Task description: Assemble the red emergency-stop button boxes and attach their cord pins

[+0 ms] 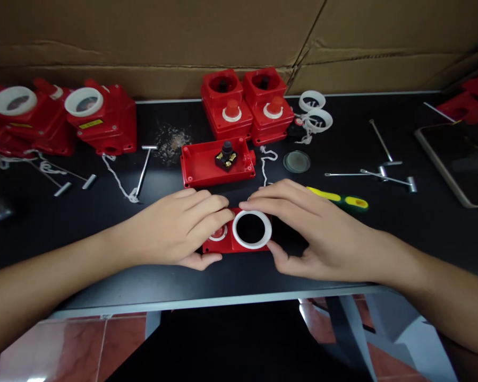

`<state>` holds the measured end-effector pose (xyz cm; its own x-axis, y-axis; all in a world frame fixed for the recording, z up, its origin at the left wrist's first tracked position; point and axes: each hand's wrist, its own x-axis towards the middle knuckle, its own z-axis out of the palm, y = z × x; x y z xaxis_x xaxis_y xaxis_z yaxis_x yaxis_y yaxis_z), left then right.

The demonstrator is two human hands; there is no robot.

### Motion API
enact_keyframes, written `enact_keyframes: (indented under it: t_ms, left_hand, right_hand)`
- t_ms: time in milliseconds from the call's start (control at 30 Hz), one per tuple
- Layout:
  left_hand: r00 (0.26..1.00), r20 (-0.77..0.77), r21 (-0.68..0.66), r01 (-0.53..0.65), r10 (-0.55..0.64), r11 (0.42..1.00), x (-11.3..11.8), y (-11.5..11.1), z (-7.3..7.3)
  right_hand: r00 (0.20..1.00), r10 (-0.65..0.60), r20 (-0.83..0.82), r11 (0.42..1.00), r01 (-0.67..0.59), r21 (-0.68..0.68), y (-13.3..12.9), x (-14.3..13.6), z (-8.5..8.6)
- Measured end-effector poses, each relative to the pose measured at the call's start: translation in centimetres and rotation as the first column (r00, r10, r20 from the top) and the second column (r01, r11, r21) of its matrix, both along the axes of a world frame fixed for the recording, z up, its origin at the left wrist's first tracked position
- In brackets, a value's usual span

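Note:
A red housing (223, 245) lies near the table's front edge, with a white ring (252, 245) around a dark round opening on its right part. My left hand (179, 225) grips the housing's left part, fingers over the far side and thumb at the near edge, partly covering a small round red piece with a white rim. Around the white ring curls my right hand (306, 228), its fingers at the far rim and its thumb at the near right rim. Just behind is an open red box half (199, 164) with a black part (227, 156) inside.
Two red housings (227, 119) stand at the back; more red housings (119, 119) with white rings are at left. White rings (318, 121), a clear disc (297, 162), a yellow-green tool (338, 199), small metal hammers (382, 140) and a dark tray (442, 175) lie right.

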<state>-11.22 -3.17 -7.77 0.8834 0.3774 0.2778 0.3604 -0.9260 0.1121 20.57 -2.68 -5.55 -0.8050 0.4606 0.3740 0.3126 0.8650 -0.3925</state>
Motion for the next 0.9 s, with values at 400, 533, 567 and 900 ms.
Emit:
enact_keyframes:
  t_ms: [400,533,567,900]
  left_hand:
    - [1.000,-0.010,0.074,0.005,-0.005,0.997,0.2,0.0,0.0]
    - [1.000,-0.016,0.066,0.005,-0.004,0.998,0.1,0.0,0.1]
    - [1.000,-0.017,0.065,0.008,-0.007,0.998,0.1,0.0,0.1]
    - [1.000,-0.005,0.056,0.008,-0.007,0.998,-0.2,0.1,0.0]
  right_hand:
    - [0.999,-0.051,-0.017,0.998,0.051,0.023,-0.3,-0.4,-0.3]
    - [0.998,-0.061,-0.017,0.998,0.061,0.014,-0.4,-0.3,-0.3]
    - [0.998,-0.056,-0.013,0.998,0.056,0.002,-0.3,-0.2,-0.2]
    - [0.999,0.044,-0.026,0.967,-0.049,-0.251,0.9,0.8,1.4]
